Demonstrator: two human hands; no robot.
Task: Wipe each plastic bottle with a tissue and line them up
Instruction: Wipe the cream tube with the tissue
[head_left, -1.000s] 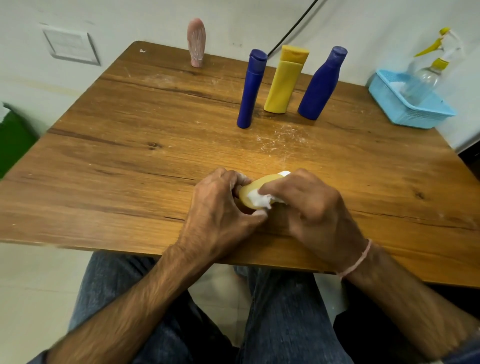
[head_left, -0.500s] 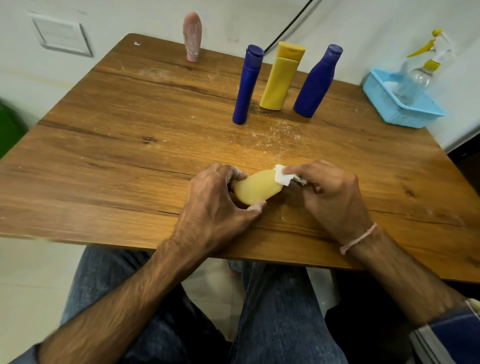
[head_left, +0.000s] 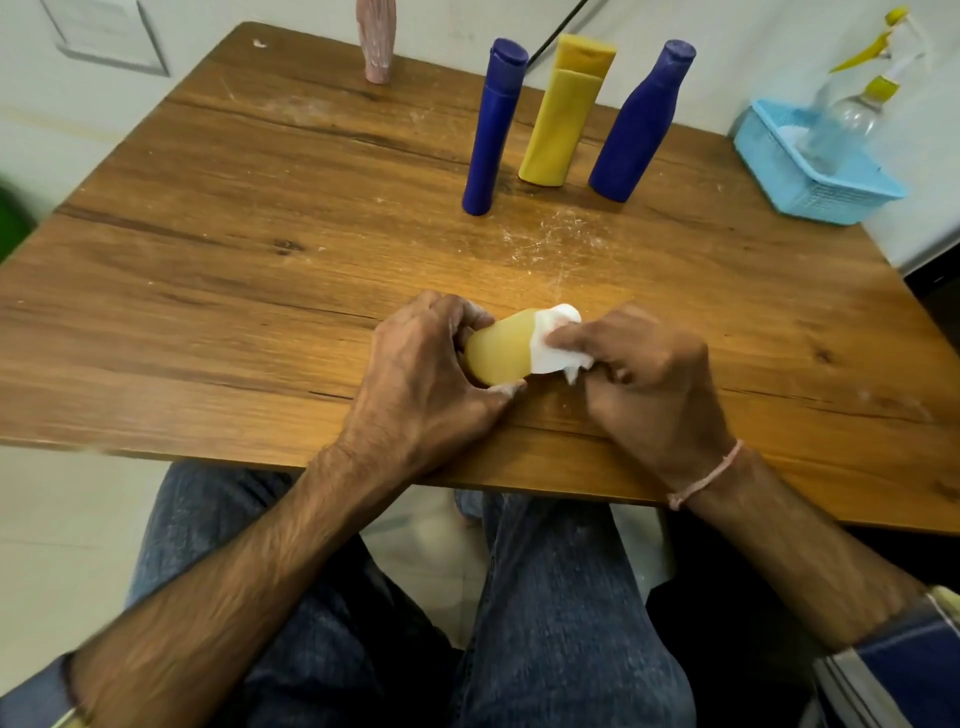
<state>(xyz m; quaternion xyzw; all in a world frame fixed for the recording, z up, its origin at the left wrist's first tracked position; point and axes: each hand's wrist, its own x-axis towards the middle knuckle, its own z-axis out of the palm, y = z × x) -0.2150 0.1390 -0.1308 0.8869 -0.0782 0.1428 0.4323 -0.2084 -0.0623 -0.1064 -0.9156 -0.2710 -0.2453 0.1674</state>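
The step in hand is the wiping of a small pale yellow bottle (head_left: 496, 351), which lies on its side low over the near middle of the tabletop (head_left: 208, 291). The left hand (head_left: 421, 379) is closed around one end of it, fingers curled over the top and thumb beneath, holding it steady. The right hand (head_left: 649, 379) pinches a crumpled white tissue (head_left: 550, 348) between thumb and fingertips and presses it against the other end of the bottle, so the tissue covers that end and hides any cap there.

At the far side, 3 bottles stand upright in a loose row: a slim blue bottle (head_left: 493, 124), a tall yellow bottle (head_left: 566, 114) just beside it, and a wider blue bottle (head_left: 641, 122) to the right of that. A pinkish bottle (head_left: 376, 39) stands alone, well apart, at the far left edge. A light blue basket (head_left: 784, 166) at the far right corner holds clear spray bottles (head_left: 852, 114).

Judging from this, the 3 standing together look finished, and the small one is partway through its wipe. The next move likely calls for turning the bottle in the left hand so the tissue reaches the unwiped sides, then standing it upright beside the row. Being short and rounded, it may tip easily, so it wants setting down squarely on its base.
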